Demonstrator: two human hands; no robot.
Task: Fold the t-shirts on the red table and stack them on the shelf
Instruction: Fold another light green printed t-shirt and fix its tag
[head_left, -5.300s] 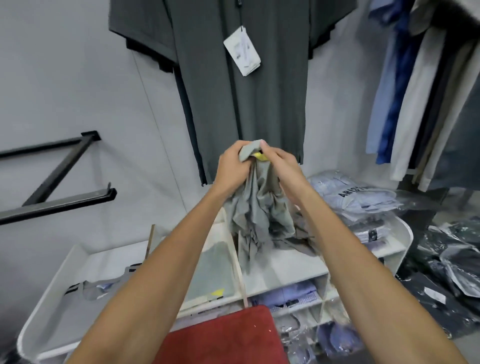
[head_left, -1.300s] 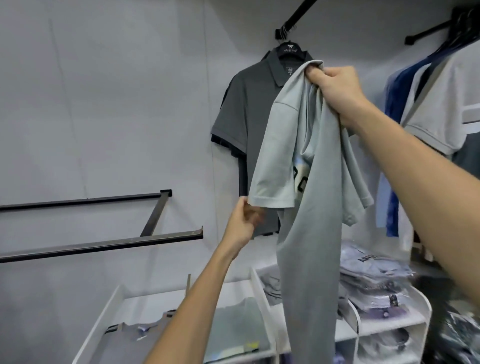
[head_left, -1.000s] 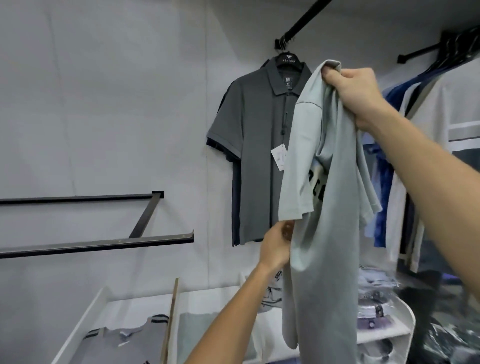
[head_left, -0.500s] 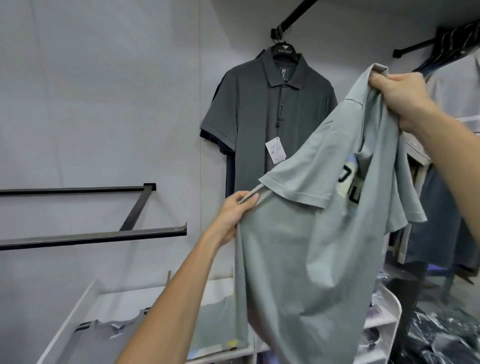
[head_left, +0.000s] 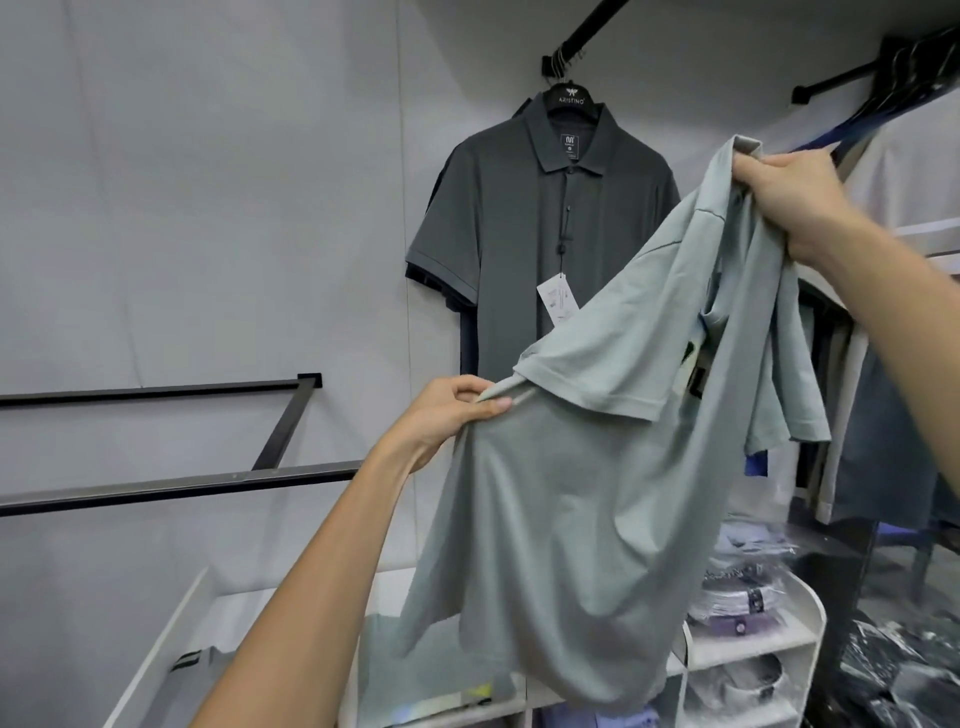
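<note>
Holding: pale green t-shirt (head_left: 587, 493) aloft
Left grip (head_left: 452, 415): pinching its side seam under the sleeve
Right grip (head_left: 779, 192): clutching its bunched collar

Pale green cotton t-shirt (head_left: 587, 493) at frame centre, right hand (head_left: 789, 200) on it upper right, left hand (head_left: 452, 415) at its left edge, dark grey hanging polo shirt (head_left: 524, 228) behind, white compartment shelf (head_left: 748, 644) below, black metal wall rail (head_left: 171, 483) at left
</note>
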